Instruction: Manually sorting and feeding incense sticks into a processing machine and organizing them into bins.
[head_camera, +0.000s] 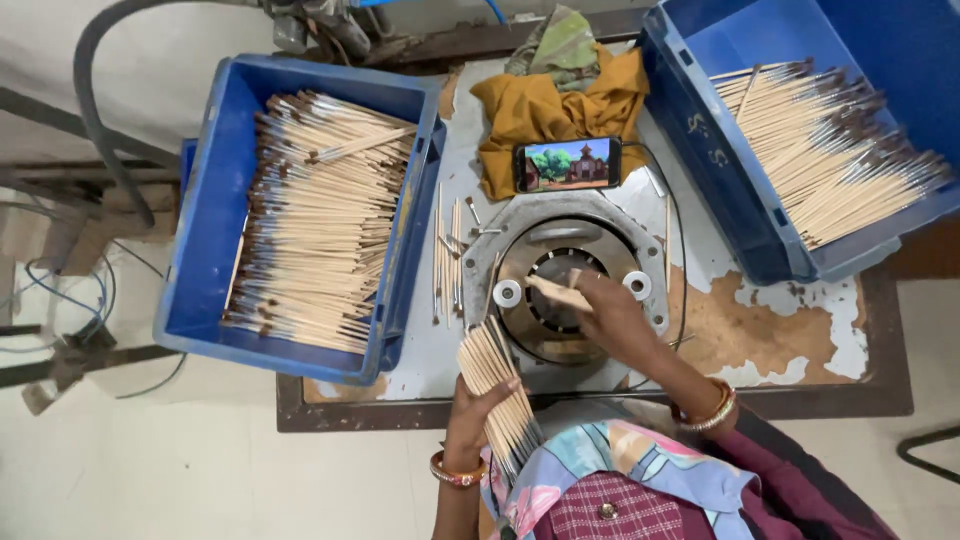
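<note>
A single head-worn camera looks almost straight down from above onto a worn table (790, 345), at moderate height. The person's own torso and arms fill the near bottom edge. A round metal machine (560, 280) sits at centre, a blue crate (215, 215) to the left, another crate (720, 170) far right. Floor shows at left.

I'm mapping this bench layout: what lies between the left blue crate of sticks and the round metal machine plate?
In the head view, a few loose wooden sticks lie on the worn tabletop between the left blue crate and the round metal plate.
</note>
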